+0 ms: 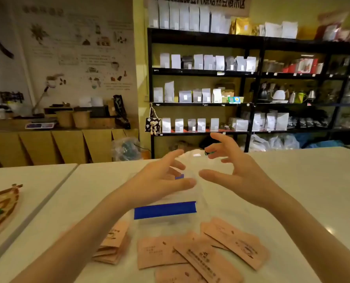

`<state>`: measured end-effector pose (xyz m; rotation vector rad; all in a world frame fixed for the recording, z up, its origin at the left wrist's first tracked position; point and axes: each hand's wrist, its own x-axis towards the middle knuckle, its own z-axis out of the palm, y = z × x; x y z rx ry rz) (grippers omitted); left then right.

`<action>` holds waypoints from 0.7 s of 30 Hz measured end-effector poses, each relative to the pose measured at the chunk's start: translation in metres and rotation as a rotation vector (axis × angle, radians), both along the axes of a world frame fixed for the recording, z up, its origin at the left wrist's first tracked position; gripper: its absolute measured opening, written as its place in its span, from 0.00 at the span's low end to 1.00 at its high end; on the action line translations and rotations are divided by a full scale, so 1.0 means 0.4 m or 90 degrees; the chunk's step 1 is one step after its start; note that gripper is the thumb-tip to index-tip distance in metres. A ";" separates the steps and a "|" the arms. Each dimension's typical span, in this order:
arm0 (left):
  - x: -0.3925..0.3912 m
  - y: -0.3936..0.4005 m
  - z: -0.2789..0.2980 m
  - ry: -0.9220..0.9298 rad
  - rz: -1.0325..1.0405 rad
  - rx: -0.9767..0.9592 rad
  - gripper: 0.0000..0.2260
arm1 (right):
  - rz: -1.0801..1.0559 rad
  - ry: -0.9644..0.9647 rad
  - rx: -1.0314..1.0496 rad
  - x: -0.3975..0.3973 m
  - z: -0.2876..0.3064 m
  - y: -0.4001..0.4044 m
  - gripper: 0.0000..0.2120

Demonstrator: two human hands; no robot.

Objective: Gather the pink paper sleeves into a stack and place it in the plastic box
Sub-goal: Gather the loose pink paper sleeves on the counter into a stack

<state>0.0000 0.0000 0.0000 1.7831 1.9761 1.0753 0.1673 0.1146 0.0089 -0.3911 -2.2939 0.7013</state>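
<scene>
Several pink paper sleeves (200, 254) lie scattered on the white table near its front edge, and a small pile of them (114, 245) sits to the left. Behind them stands a clear plastic box (168, 218) with a blue clip on its near side. My left hand (160, 180) and my right hand (237, 170) hover above the box with fingers spread, one on each side of its far end. Neither hand holds anything. A pink sleeve seems to show through the box under my left hand.
The white table (292, 190) stretches to the right. A second table joins at the left, bearing a wooden dish (0, 207) with something green. Black shelves (251, 88) with white bags stand beyond the table.
</scene>
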 end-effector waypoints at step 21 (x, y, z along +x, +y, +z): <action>0.017 0.024 -0.275 0.176 -0.146 -0.243 0.29 | -0.133 -0.247 -0.119 0.174 -0.335 0.040 0.33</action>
